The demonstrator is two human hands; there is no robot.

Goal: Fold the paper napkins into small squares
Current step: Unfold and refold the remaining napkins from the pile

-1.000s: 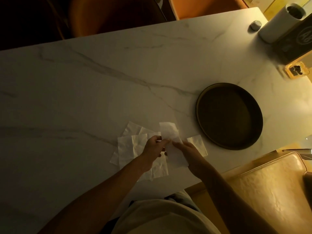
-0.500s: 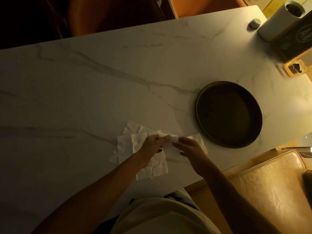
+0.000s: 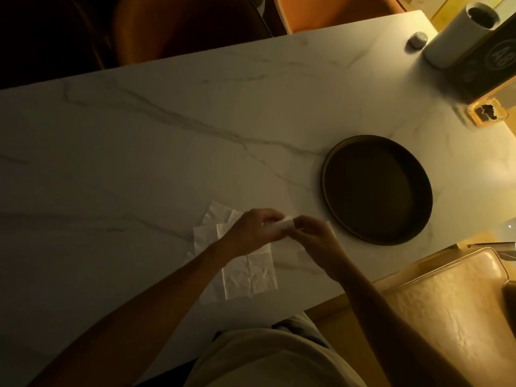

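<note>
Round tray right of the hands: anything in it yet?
Empty. The dark tray shows only its bare inside; no napkin lies in it.

No legible text on anything.

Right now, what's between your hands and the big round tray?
Mostly bare table, seen from the head camera. A corner of another napkin peeks out beside the right hand; the tray sits apart.

Dim marble table (image 3: 173, 152), leather chairs (image 3: 452, 311)
</note>
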